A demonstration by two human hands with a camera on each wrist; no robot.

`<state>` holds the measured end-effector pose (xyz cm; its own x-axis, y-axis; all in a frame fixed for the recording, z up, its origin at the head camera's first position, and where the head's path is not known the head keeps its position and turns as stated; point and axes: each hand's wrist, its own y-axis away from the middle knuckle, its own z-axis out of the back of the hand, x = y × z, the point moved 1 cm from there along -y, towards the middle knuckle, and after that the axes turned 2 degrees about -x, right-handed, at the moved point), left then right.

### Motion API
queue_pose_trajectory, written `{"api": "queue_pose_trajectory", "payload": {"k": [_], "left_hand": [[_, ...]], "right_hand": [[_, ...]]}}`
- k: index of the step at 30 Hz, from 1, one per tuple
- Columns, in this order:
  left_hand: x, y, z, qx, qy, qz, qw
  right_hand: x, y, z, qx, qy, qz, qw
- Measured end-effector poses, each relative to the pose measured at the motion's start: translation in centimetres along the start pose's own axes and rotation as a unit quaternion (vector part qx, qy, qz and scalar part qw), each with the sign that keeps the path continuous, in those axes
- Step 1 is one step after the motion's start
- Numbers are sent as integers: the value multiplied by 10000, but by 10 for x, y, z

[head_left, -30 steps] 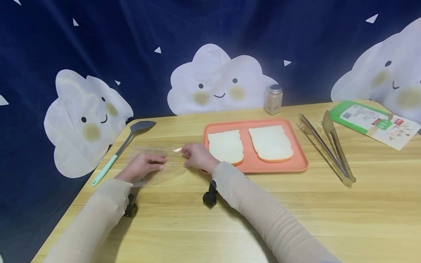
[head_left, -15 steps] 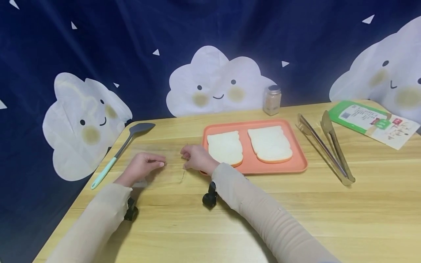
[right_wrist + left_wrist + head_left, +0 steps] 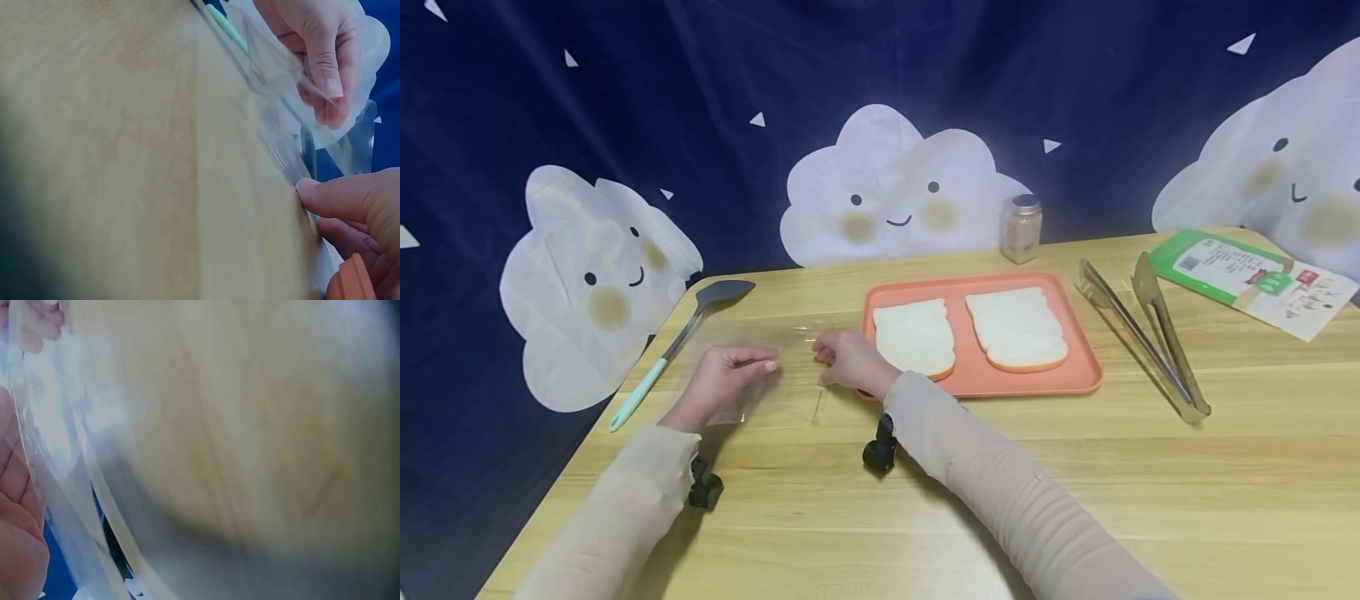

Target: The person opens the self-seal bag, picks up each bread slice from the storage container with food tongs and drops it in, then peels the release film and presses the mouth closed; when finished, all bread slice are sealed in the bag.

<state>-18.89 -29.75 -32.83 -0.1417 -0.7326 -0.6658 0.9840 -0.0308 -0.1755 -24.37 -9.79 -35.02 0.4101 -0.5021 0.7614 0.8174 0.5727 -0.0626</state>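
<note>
A clear plastic bag [image 3: 278, 134] spans the space between my two hands, low over the wooden table. In the head view my left hand [image 3: 726, 379] is on the bag's left part. The right wrist view shows that hand's thumb and fingertips pinching the film. My right hand [image 3: 853, 360] pinches the bag's right edge between thumb and fingers, just beside the left rim of the orange tray [image 3: 981, 385]. The left wrist view catches the film close up, with the left palm [image 3: 19, 506] at the frame's edge.
Two bread slices [image 3: 913, 337] lie on the tray. A spatula [image 3: 677, 337] with a mint handle is to the left. Metal tongs [image 3: 1138, 333] and a green-and-white packet [image 3: 1255, 279] lie to the right. A jar [image 3: 1022, 227] with a dark lid stands behind the tray.
The left part of the plastic bag has risen and spread wider, and its shine has shifted. My left wrist has turned slightly. The right hand has stayed nearly in place.
</note>
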Motion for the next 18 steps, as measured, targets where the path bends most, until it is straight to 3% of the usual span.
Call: {"api": "queue_pose_trajectory", "payload": {"k": [4, 14, 18], "left_hand": [[-3, -1, -4, 130, 35, -119, 9998], [-9, -7, -13, 409, 64, -77, 9991], [-7, -7, -11, 323, 21, -62, 9995]], "right_hand": [[0, 0, 0, -12, -26, 44, 10000], [-2, -1, 0, -10, -26, 74, 10000], [-2, -2, 0, -14, -76, 100, 9999]]}}
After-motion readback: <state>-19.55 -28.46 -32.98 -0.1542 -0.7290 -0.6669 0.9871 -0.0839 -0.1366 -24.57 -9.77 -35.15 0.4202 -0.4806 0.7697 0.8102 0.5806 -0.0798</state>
